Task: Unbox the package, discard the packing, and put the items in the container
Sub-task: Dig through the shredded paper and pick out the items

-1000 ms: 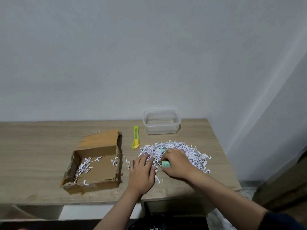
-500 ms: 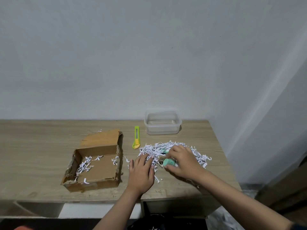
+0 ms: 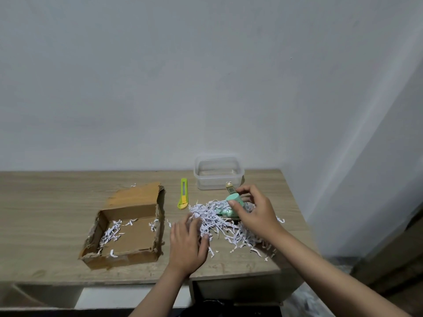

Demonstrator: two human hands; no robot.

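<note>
1. Head view gives me a wooden table (image 3: 45,202) against a pale wall, both of my hands over it.
2. My right hand (image 3: 254,211) is raised above the shredded paper (image 3: 219,220), fingers closed around a mint-green round item (image 3: 234,200); a small tan piece (image 3: 230,187) sticks up past the fingertips, and I cannot tell what it is.
3. My left hand (image 3: 187,243) lies palm down on the table, fingers spread and loose, tips touching the near-left edge of the shreds, gripping nothing.
4. Behind the right hand sits the clear plastic container (image 3: 218,172), near the wall.
5. Left of the pile lies a yellow-green utility knife (image 3: 183,194).
6. Further left, the opened cardboard box (image 3: 128,227) holds a few stray shreds.
</note>
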